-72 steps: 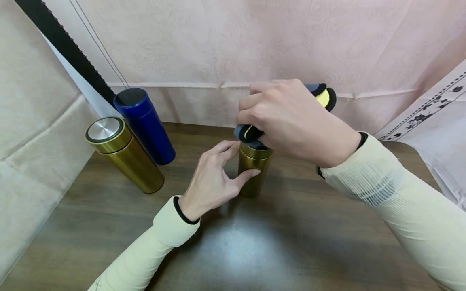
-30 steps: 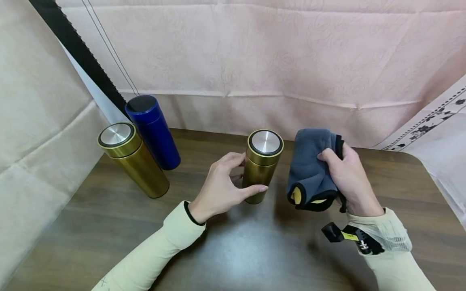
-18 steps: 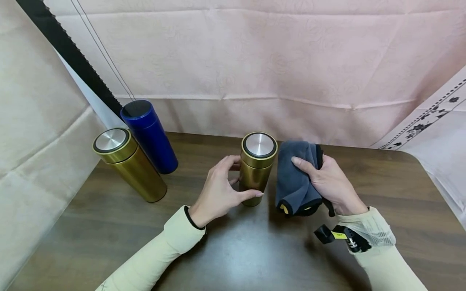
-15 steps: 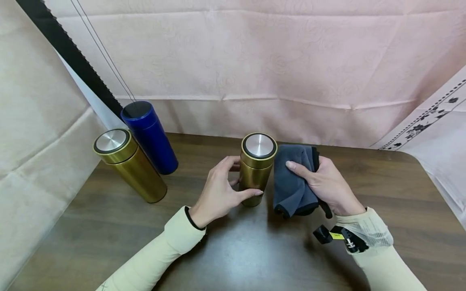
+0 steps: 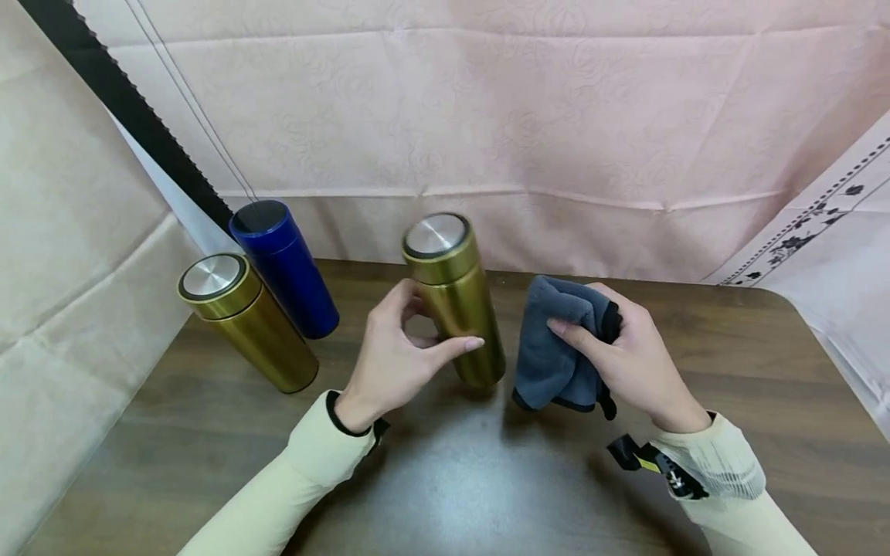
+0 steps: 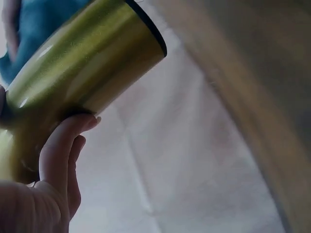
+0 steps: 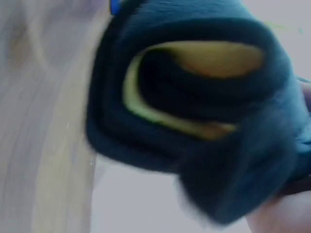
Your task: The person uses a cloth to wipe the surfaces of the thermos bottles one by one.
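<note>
My left hand [image 5: 396, 355] grips a gold thermos bottle [image 5: 462, 316] with a brushed silver lid top, thumb across its front. The bottle leans to the left, and its base seems just off the table. In the left wrist view, the gold thermos bottle [image 6: 92, 63] shows its dark-edged base, with fingers curled on its side. To the right of it, my right hand [image 5: 636, 363] holds a folded grey-blue cloth [image 5: 559, 344] with black edging, thumb on top. Blurred in the right wrist view, the cloth [image 7: 194, 29] shows a yellow inner side between its folds.
At the left stand a second gold thermos bottle [image 5: 260, 332] and a blue thermos bottle [image 5: 295, 278], close together. The brown wooden table [image 5: 174, 463] ends at a pale pink cloth wall [image 5: 556, 116] behind.
The cloth came down from the gold bottle's lid to the right side. Since half a second ago, my left hand has tilted the bottle leftward and seemingly raised it.
</note>
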The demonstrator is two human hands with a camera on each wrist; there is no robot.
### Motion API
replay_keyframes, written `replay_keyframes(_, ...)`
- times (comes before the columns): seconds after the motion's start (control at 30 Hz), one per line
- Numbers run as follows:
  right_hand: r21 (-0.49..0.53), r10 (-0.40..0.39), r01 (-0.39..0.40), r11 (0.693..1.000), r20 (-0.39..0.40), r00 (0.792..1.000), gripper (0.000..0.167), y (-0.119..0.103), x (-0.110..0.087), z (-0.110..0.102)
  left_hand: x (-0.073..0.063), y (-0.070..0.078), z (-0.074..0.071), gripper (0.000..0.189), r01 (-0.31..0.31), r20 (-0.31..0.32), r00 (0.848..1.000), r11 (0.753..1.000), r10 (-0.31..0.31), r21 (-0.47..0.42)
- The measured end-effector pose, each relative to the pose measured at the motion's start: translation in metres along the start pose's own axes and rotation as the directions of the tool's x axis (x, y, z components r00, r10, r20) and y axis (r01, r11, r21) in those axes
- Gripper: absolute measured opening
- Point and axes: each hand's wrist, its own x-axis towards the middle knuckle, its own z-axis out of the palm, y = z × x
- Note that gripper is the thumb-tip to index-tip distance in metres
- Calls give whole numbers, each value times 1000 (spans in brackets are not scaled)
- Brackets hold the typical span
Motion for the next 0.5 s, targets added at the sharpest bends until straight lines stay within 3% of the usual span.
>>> replay_keyframes(0.1, -17, -111, 110, 994, -63, 992, 24, -2, -5, 6, 2, 14, -12, 63, -20, -41, 999, 996, 16, -81)
replay_keyframes(0.23, 18, -199, 203, 979, -120, 973, 26, 0, -11, 18, 5, 31, -26, 63, -91, -108, 992, 977, 71, -192)
replay_keyframes(0.4, 59, -263, 278, 959, -192, 946, 30, 5, -18, 41, 5, 47, -42, 50, -196, -225, 963, 958, 148, -209)
replay_keyframes(0.5, 109, -350, 379, 919, -217, 911, 36, 8, -20, 55, 4, 55, -50, 40, -229, -286, 945, 947, 161, -225)
